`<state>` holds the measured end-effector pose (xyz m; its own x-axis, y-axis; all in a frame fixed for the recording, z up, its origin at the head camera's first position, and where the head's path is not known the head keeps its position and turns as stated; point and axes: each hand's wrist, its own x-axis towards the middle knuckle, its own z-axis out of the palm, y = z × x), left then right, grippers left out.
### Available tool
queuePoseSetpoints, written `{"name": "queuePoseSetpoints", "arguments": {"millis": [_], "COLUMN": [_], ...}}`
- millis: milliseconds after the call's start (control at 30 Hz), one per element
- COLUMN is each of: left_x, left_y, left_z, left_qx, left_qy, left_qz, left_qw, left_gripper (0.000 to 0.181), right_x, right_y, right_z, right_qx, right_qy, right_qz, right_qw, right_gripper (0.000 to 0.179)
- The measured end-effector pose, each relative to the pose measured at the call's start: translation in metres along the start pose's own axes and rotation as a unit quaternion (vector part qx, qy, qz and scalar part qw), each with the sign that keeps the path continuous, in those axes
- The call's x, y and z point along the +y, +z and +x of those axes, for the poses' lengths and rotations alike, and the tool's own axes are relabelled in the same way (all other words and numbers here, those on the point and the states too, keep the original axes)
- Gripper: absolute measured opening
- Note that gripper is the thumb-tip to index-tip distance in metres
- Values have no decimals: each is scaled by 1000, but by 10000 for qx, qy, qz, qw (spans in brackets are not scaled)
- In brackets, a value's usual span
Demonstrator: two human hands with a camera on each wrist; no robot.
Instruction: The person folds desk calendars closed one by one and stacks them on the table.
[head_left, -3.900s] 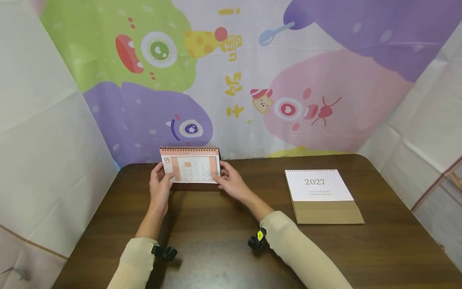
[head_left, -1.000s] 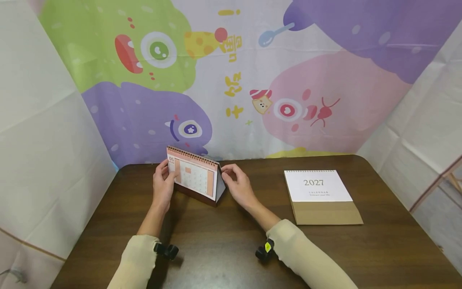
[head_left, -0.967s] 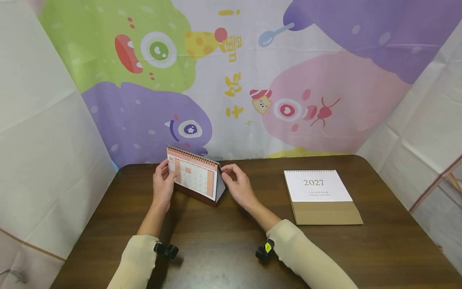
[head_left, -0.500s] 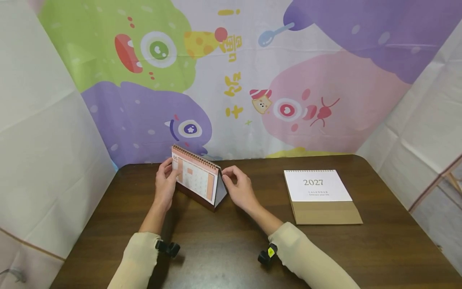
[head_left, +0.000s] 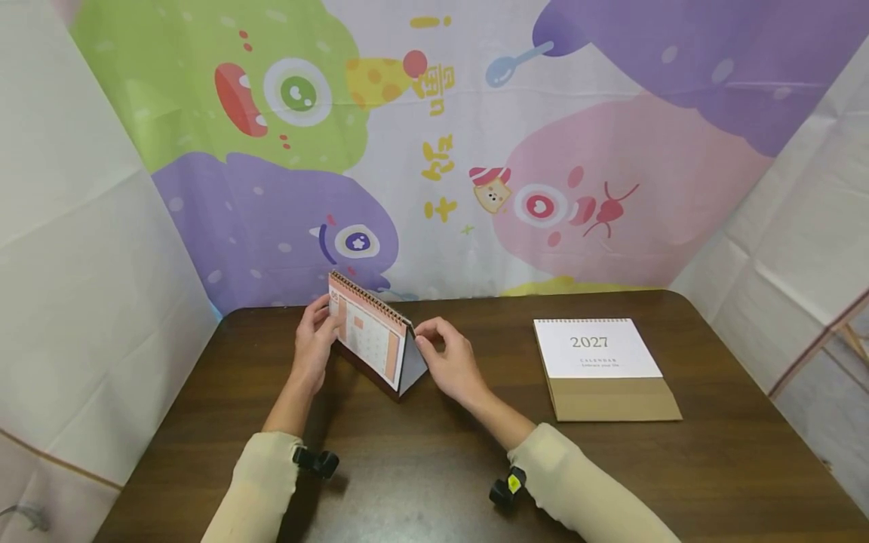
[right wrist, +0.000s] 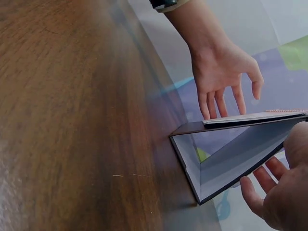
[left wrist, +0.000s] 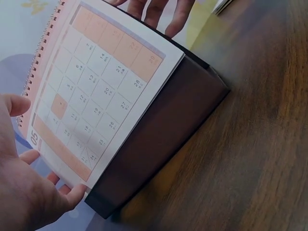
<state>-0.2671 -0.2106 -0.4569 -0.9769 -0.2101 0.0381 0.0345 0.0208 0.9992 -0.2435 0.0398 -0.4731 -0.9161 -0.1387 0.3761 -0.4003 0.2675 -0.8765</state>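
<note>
A pink-and-white desk calendar [head_left: 370, 339] stands like a tent on the table, turned at an angle, its month page marked 05 in the left wrist view. My left hand [head_left: 314, 343] is at its left end. In the right wrist view, that hand's fingers are fairly straight, their tips at the calendar's edge, and the thumb is apart. My right hand [head_left: 453, 366] holds the right end near the top, thumb by the edge and curled fingers behind the grey back panel [right wrist: 240, 168]. The exact thumb contact is partly hidden.
A second desk calendar [head_left: 591, 351], white with 2027 printed on it and a tan base, lies to the right on the dark wooden table [head_left: 421, 467]. A cartoon-printed cloth [head_left: 462, 264] hangs behind the table's far edge, and pale cloth walls flank both sides.
The pink-and-white calendar has turned from facing forward to an angle, its right end swung nearer and its left end shifted right. Both hands moved with it. The 2027 calendar stayed put.
</note>
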Motion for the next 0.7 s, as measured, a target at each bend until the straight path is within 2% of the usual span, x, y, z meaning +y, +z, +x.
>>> {"name": "queuePoseSetpoints", "arguments": {"millis": [167, 300, 400, 533, 700], "left_x": [-6, -6, 0, -1, -2], "left_y": [-1, -2, -1, -3, -9], "left_z": [5, 6, 3, 2, 0], "left_qx": [-136, -281, -373, -335, -230], "left_qy": [158, 114, 88, 430, 960], "left_qz": [0, 44, 335, 957, 1520], "left_qw": [9998, 9995, 9987, 9939, 9834], "left_gripper": [70, 70, 69, 70, 69], "right_x": [0, -1, 0, 2, 4], "right_y": [0, -1, -4, -11, -24], "right_z": [-2, -3, -4, -7, -12], "right_qx": [-144, -191, -238, -471, -935], "right_qy": [101, 120, 168, 102, -370], "right_qz": [42, 99, 115, 94, -221], "right_qw": [9998, 9997, 9995, 9988, 9947], "right_gripper": [10, 10, 12, 19, 31]}}
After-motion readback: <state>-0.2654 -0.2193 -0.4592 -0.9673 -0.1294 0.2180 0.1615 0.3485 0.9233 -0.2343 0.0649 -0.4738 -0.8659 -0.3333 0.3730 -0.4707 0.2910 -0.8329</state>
